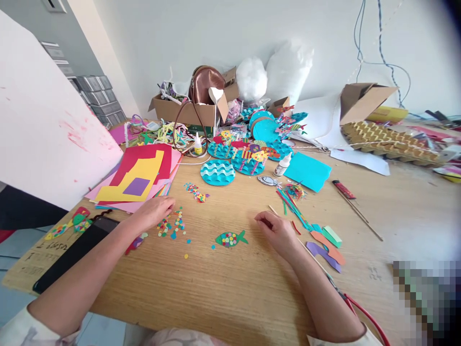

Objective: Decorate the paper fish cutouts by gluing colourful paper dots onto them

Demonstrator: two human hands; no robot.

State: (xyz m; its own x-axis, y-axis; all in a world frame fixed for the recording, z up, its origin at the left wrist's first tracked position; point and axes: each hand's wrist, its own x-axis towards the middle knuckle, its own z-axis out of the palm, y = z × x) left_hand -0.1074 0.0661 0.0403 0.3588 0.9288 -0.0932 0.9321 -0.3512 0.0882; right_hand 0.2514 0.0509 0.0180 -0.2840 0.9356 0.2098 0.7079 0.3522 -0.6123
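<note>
The left hand (158, 211) is palm down, its fingers curled inward beside small round multicoloured paper dots (178, 223); whether they pinch anything cannot be told. The right hand (277, 230) turns inward, fingers bent and tips close to the thumb, next to a thin pale wooden stick (272, 209); its grip is likewise unclear. The bare forearms enter from seven and five o'clock. Between the hands, flat on the smooth wood-grained bench (162, 288), lies a green paper fish (231, 239) dotted with coloured circles, its forked tail towards three o'clock. Out from the fish, near three o'clock, is a curved purple paper offcut (324, 257). At twelve sits a turquoise corrugated disc with pale wavy bands (217, 173); at one, a tilted white plastic bottle (283, 165), its label too small to read. At ten are layered red, yellow and pink paper sheets (140, 166). Towards nine, the bench's edge bears dark handwriting (54, 246), not fully legible.
</note>
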